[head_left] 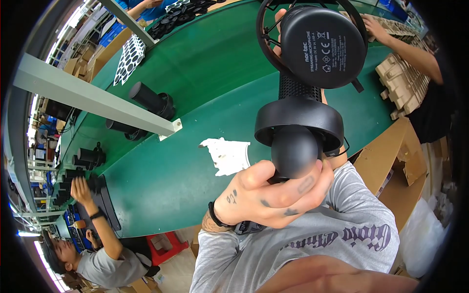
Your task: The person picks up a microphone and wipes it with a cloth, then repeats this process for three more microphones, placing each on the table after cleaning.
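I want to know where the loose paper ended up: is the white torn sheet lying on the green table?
Yes, the white torn sheet lies flat on the green table.

I see a round black label face [323, 46] with pale print on the microphone's base, up top. Brown moulded-pulp packing trays [403, 85] stack at the surface's right edge; an open cardboard box [391, 156] stands below them.
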Tool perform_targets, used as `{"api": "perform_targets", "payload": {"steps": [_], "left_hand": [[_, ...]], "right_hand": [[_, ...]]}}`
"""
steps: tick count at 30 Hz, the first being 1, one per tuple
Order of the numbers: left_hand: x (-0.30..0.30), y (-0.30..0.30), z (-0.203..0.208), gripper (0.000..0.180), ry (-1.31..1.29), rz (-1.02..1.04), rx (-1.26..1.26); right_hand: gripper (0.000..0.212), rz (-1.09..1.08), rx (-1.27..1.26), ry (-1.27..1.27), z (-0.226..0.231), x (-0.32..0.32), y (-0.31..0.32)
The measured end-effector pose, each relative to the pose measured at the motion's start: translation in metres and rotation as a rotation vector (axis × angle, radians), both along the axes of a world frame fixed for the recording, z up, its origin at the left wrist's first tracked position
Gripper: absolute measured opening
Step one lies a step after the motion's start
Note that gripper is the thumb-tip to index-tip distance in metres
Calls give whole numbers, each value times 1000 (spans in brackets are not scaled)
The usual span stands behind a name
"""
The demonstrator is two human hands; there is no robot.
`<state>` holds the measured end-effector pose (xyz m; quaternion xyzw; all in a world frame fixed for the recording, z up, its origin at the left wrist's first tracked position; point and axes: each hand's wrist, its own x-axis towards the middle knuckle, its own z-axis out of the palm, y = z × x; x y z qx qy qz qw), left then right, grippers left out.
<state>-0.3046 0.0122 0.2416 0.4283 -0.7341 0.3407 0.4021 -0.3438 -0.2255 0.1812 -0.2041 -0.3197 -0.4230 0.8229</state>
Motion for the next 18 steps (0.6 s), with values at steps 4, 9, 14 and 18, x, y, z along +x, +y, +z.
{"api": "perform_targets", "payload": {"steps": [4,9,14,18], "left_hand": [[2,-1,3,15,30,-90,47],[36,-9,10,44,357,-417,187],[35,-23,4,115,902,-200,1159],[36,-48,-23,107,1157,-605,1362]], "right_hand": [[52,21,101,-53,6,-5,2],[50,-123,42,112,25,-19,3],[49,-536,-71,202,10,-60,-27],[49,-949,-242,272,-14,-134,-61]]}}
